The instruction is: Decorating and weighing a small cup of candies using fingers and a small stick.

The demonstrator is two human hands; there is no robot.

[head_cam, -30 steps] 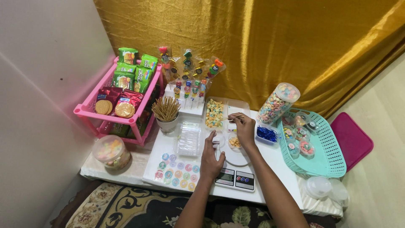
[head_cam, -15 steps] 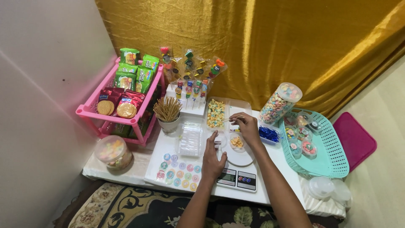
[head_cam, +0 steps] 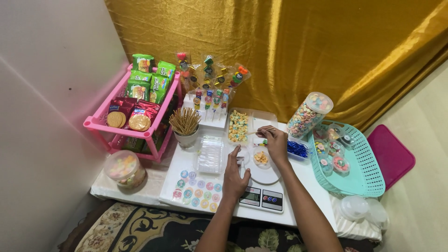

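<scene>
Your right hand (head_cam: pixel 276 143) has lifted off the scale (head_cam: pixel 261 196) toward the cereal tray (head_cam: pixel 238 125), fingers pinched on a thin stick (head_cam: pixel 259 132). Your left hand (head_cam: pixel 234 175) stays flat, empty, beside the scale's cereal cup (head_cam: pixel 261 158).

left hand (head_cam: pixel 234 176) flat, right hand (head_cam: pixel 275 142) pinching

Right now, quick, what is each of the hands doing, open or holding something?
Left hand: open, fingers flat, resting on the kitchen scale, holding nothing.
Right hand: closed, pinching a thin wooden stick above the small dish.
</scene>
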